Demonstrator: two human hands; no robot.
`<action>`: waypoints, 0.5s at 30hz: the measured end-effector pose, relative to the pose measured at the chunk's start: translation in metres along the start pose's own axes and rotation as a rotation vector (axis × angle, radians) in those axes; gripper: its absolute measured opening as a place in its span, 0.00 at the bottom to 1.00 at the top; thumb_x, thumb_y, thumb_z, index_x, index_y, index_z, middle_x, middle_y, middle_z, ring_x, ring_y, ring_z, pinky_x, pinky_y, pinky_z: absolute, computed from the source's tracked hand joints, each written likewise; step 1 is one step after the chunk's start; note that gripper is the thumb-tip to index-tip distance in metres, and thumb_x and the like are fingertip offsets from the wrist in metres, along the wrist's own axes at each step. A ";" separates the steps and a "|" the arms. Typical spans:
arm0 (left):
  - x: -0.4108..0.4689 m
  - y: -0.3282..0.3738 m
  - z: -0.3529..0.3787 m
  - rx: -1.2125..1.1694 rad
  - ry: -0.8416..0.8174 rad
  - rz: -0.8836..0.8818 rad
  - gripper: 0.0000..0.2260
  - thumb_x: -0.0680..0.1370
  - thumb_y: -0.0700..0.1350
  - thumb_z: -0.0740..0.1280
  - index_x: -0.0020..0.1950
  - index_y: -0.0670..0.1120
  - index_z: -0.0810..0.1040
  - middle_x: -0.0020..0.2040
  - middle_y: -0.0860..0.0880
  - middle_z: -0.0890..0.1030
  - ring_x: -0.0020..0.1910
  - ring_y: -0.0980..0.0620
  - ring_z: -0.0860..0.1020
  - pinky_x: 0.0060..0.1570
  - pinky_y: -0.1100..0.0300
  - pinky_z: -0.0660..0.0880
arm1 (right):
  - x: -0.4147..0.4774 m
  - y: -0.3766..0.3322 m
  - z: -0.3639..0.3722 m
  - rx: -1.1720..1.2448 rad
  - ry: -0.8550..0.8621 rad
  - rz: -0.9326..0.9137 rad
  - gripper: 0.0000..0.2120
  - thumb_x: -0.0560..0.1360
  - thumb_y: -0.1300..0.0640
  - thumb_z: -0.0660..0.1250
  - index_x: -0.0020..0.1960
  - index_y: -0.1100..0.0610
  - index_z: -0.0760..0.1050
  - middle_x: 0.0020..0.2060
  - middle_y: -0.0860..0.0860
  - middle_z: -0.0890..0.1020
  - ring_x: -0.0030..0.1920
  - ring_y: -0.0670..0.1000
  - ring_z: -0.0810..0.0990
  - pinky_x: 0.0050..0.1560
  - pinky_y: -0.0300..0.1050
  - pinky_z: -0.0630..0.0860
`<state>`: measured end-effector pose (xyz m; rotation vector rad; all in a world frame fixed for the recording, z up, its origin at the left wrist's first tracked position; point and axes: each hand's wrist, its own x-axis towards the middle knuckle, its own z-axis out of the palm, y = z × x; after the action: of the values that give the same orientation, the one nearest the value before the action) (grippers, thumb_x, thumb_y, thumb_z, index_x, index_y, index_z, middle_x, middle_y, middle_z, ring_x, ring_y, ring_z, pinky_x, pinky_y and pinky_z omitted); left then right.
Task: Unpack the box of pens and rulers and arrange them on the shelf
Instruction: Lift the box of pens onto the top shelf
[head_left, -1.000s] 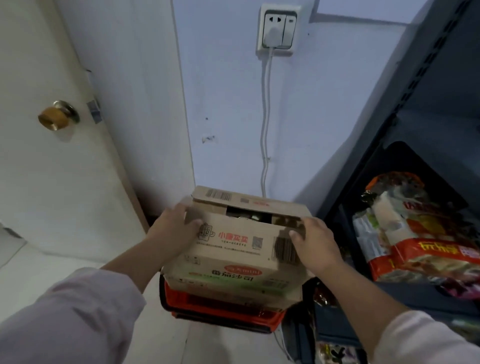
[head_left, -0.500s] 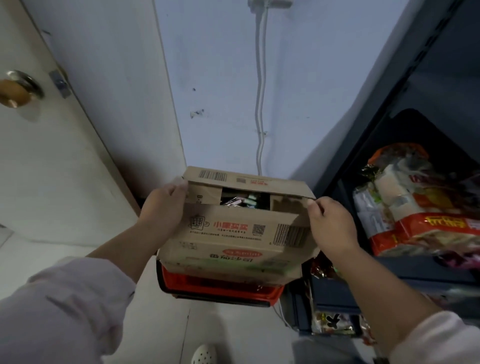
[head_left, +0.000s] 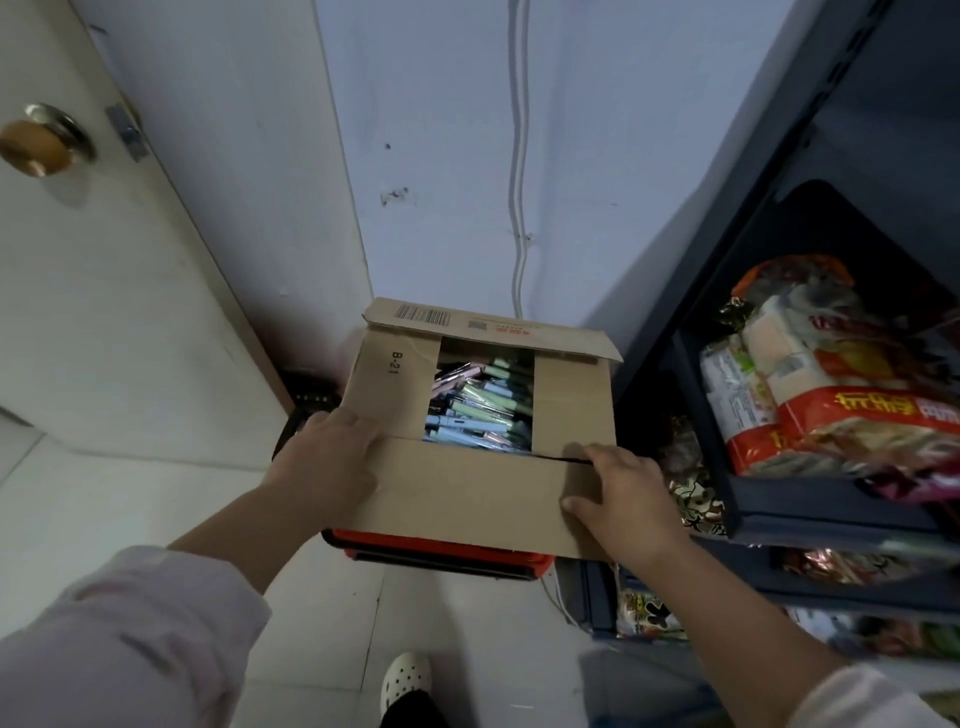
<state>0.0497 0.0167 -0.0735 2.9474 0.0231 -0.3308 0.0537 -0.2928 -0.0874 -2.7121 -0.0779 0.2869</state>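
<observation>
Near flap (head_left: 467, 488) now folded outward, exposing pens (head_left: 480, 405) in box (head_left: 389, 384); left hand (head_left: 324, 460) and right hand (head_left: 626, 501) press it, fingers flat; unpacking can begin.

Brown cardboard box (head_left: 467, 488) holds pastel green, pink and blue pens (head_left: 480, 402).

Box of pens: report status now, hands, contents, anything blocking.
Open left hand and right hand rest on the near flap of the cardboard box. Inside, pens visible. The side flaps cover part of the opening.
</observation>
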 end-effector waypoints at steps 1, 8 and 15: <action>0.002 0.000 0.003 0.043 0.024 0.011 0.13 0.72 0.46 0.64 0.56 0.52 0.72 0.52 0.53 0.70 0.51 0.52 0.70 0.48 0.57 0.73 | 0.002 0.000 0.004 -0.046 0.033 -0.004 0.31 0.72 0.46 0.70 0.72 0.49 0.63 0.67 0.48 0.70 0.62 0.52 0.64 0.62 0.46 0.65; 0.017 0.013 0.015 0.246 0.242 0.080 0.11 0.75 0.55 0.64 0.51 0.49 0.73 0.46 0.52 0.73 0.44 0.53 0.73 0.47 0.57 0.72 | 0.013 -0.005 0.017 -0.309 0.133 -0.037 0.31 0.71 0.41 0.69 0.68 0.52 0.67 0.60 0.51 0.70 0.58 0.54 0.66 0.59 0.48 0.65; 0.042 0.030 -0.005 0.065 0.408 0.127 0.11 0.77 0.50 0.64 0.53 0.44 0.76 0.53 0.45 0.76 0.54 0.43 0.73 0.55 0.50 0.68 | 0.039 -0.036 -0.004 -0.002 0.198 -0.129 0.23 0.78 0.46 0.60 0.71 0.53 0.68 0.65 0.53 0.73 0.64 0.55 0.68 0.66 0.50 0.63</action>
<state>0.0929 -0.0127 -0.0732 3.0064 -0.1235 0.2939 0.0921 -0.2578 -0.0768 -2.7074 -0.1947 -0.0197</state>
